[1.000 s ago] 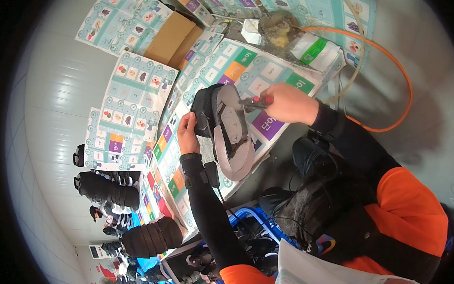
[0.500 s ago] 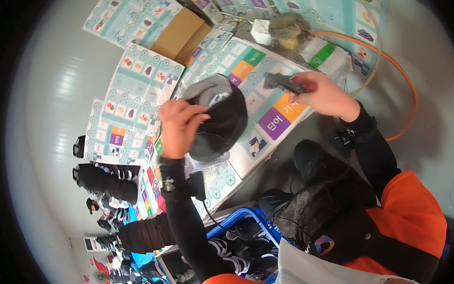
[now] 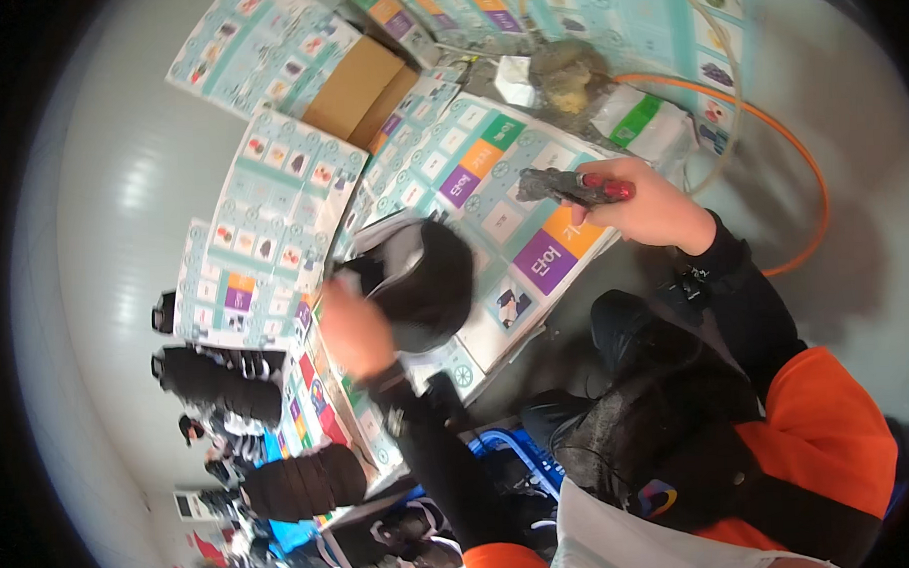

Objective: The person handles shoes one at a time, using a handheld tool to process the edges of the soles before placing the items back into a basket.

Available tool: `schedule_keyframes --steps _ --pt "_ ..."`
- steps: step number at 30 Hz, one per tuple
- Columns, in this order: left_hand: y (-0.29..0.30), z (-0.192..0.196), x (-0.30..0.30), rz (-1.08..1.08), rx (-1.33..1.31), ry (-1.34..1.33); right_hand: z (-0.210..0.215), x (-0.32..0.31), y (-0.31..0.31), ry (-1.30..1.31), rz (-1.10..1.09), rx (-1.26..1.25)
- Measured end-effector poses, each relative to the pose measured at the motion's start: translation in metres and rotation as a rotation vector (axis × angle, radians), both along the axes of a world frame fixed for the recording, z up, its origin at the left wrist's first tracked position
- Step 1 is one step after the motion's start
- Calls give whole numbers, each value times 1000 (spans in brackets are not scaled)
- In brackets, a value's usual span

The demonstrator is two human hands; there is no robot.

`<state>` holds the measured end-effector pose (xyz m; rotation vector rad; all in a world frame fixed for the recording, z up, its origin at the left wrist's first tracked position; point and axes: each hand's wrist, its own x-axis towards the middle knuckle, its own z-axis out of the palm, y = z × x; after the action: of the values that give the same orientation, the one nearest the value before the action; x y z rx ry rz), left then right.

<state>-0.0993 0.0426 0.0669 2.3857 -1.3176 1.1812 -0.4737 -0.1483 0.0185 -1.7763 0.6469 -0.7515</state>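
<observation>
- The desk [image 3: 495, 241] runs slantwise across my view, covered in printed sheets with teal borders and blocks of purple, orange and green.
- Upright boards [image 3: 288, 170] in the same print stand along the desk's far left edge.
- An orange hose [image 3: 822, 196] loops down past the desk's right end.
- A blue basket [image 3: 528, 450] sits below the near edge of the desk, with dark and white things in it, partly behind my left forearm.
- The black cap [image 3: 435, 285] is over the near left part of the desk, just beside my left hand, its grey lining partly showing.
- A stack [image 3: 301, 482] of nested dark caps is at the left end of the desk.
- A brown box [image 3: 360, 95] lies at the back, beside the boards.
- My right hand [image 3: 637, 203] is curled tight around a tool, well to the right of the cap.
- My left hand [image 3: 354, 333] is at the cap's left side; it is blurred, so I cannot tell whether the fingers pinch the cap or are spread.
- A white pack [image 3: 644, 119] with a green band lies near the desk's right corner.
- The tool [image 3: 566, 187], dark with red grips, points left and is apart from the cap.
</observation>
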Motion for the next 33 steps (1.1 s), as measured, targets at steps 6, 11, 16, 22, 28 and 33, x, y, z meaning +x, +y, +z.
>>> schedule_keyframes --steps 6,11,16,22,28,33 --pt "-33 69 -51 -491 170 -127 20 5 15 -20 10 -22" --pt "-105 3 -43 -288 538 11 17 41 35 106 94 -223" --pt "-127 1 -46 -285 469 197 -8 60 35 178 -4 -275" --pt "-127 6 -44 -304 494 178 -24 87 43 149 145 -391" --pt "-125 4 -48 -306 471 186 -13 80 42 120 -3 -299" --pt "-119 4 -46 -306 466 169 -10 78 45 130 -17 -318"
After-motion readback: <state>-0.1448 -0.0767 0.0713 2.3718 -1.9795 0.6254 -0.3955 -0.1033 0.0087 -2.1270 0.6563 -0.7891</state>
